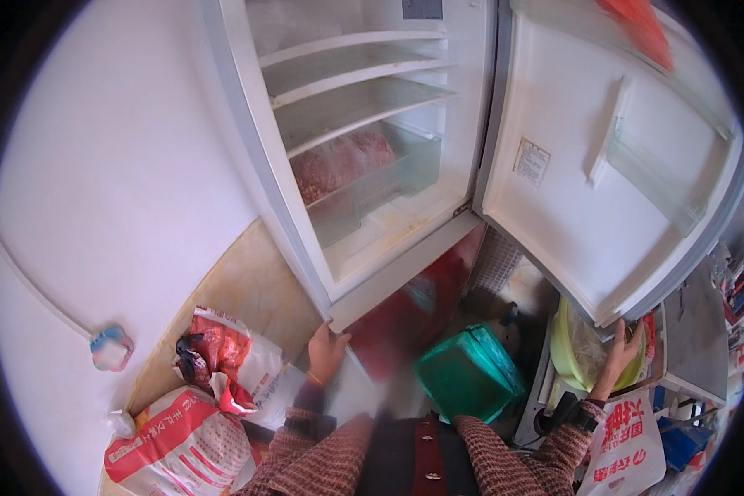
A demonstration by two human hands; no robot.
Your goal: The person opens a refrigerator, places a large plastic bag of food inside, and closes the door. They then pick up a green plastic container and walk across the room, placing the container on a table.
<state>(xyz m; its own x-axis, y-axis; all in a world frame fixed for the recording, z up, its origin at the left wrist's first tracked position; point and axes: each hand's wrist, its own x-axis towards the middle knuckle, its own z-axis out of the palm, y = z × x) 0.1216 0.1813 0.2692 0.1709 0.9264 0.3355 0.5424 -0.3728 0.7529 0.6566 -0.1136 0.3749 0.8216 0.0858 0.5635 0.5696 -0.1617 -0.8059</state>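
In front of me stands a refrigerator (372,260) with its upper door (561,124) swung wide to the right. My left hand (327,354) grips the lower left corner of the cabinet. At the door's bottom outer corner is my right hand (623,358), its fingers up against the edge. Inside, glass shelves (359,111) carry nothing that I can make out. Below them a clear crisper drawer (384,186) holds a reddish bundle in a plastic bag (347,162). A blurred red bag (642,31) shows at the top of the door.
A green plastic container (465,375) stands near my legs. Printed sacks (180,440) lie at lower left by the wall. Right of me, a yellow-green basin (567,347) sits under the door, near a white shopping bag (626,443) and a grey cabinet (694,335). A red lower panel (403,322) is shut.
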